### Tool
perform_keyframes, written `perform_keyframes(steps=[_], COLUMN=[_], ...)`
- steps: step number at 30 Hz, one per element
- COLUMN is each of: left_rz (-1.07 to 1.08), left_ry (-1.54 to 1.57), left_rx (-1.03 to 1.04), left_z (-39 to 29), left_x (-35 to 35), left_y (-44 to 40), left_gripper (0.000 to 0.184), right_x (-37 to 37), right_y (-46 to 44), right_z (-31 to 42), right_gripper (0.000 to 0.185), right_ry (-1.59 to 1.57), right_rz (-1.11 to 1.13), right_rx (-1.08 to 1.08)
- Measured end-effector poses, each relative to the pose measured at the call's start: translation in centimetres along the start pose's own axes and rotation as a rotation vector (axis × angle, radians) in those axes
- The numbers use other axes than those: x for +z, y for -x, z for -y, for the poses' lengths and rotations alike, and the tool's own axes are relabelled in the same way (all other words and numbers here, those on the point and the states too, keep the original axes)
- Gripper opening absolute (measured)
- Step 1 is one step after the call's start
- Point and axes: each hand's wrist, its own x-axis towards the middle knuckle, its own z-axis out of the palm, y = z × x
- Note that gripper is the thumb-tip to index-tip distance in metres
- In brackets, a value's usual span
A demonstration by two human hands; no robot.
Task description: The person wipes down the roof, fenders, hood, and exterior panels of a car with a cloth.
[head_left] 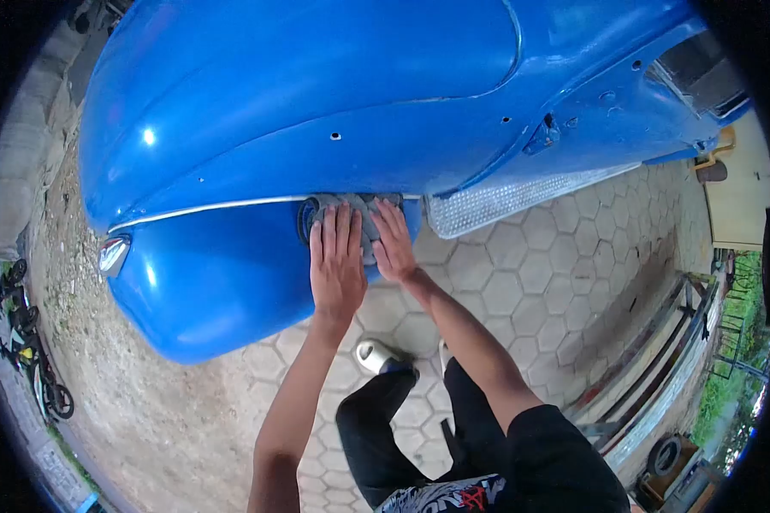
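The grey cloth lies bunched at the right end of the blue fender, beneath my left hand and right hand, both flat, fingers extended. Trapped grit could scratch the fender; the pale strip's edge could snag the cloth.

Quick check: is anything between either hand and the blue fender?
Yes, the gray cloth. The left hand and right hand both lie over it, at the fender, just below the pale trim. I see nothing else in between, though the hands hide part of the cloth.
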Motion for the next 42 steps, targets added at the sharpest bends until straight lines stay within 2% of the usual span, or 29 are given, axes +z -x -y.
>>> perform_keyframes(steps=[5, 11, 13, 14, 16, 19, 21, 23, 26, 29, 34, 37, 39, 40, 42], left_rz=[-0.114, -0.198, -0.164, -0.154, -0.182, -0.23, -0.257, -0.318, -0.456, -0.582, -0.586, -0.537, -0.471, -0.461, -0.476], left_ry=[-0.052, -0.343, -0.443, -0.49, -0.578, -0.571, -0.427, -0.311, -0.191, -0.143, -0.156, -0.23, -0.26, -0.253, -0.276], left_rx=[-0.015, -0.067, -0.012, 0.021, 0.056, 0.052, 0.032, 0.01, 0.006, -0.011, -0.351, -0.461, -0.46, -0.474, -0.434], left_z=[-2.5, -8.6, -10.1, -10.8, -11.5, -11.0, -10.3, -8.6, -3.9, 2.3, 14.2, 18.3, 19.7, 19.3, 17.5], left_x=[3.7, 10.7, 13.3, 14.8, 17.3, 17.5, 15.7, 13.6, 7.5, 2.2, -2.0, -2.0, -2.5, -2.6, -2.2], left_y=[-0.3, -1.5, -1.1, -0.9, -0.6, 0.2, 1.0, 1.4, 4.0, 7.0, 8.4, 6.7, 5.5, 5.2, 5.0], left_gripper=[0.063, 0.062, 0.061, 0.061, 0.061, 0.059, 0.058, 0.057, 0.055, 0.051, 0.048, 0.05, 0.051, 0.052, 0.051], right_x=[0.6, 1.7, 2.5, 2.9, 3.0, 3.4, 2.8, 1.9, -0.3, -0.3, 4.2, 6.4, 8.4, 7.6, 6.0], right_y=[1.0, 4.5, 6.6, 7.7, 8.7, 9.2, 8.0, 5.7, 1.2, -3.8, -14.2, -18.9, -20.1, -19.8, -18.0], right_z=[-3.3, -9.5, -12.3, -13.3, -14.8, -14.1, -12.2, -10.3, -4.7, 1.6, 12.2, 13.7, 12.0, 11.6, 11.0], right_gripper=[0.054, 0.053, 0.053, 0.051, 0.052, 0.054, 0.055, 0.056, 0.058, 0.063, 0.055, 0.047, 0.042, 0.042, 0.042], right_ry=[-0.026, -0.121, -0.17, -0.16, -0.201, -0.172, -0.103, -0.02, -0.028, -0.086, -0.043, -0.239, -0.405, -0.415, -0.439], right_rz=[-0.114, -0.266, -0.322, -0.297, -0.301, -0.318, -0.294, -0.229, -0.109, 0.045, 0.167, 0.208, 0.136, 0.181, 0.136], right_rx=[-0.089, -0.119, -0.147, -0.055, -0.051, -0.066, -0.096, -0.146, -0.406, -0.533, -0.622, -0.591, -0.707, -0.698, -0.632])
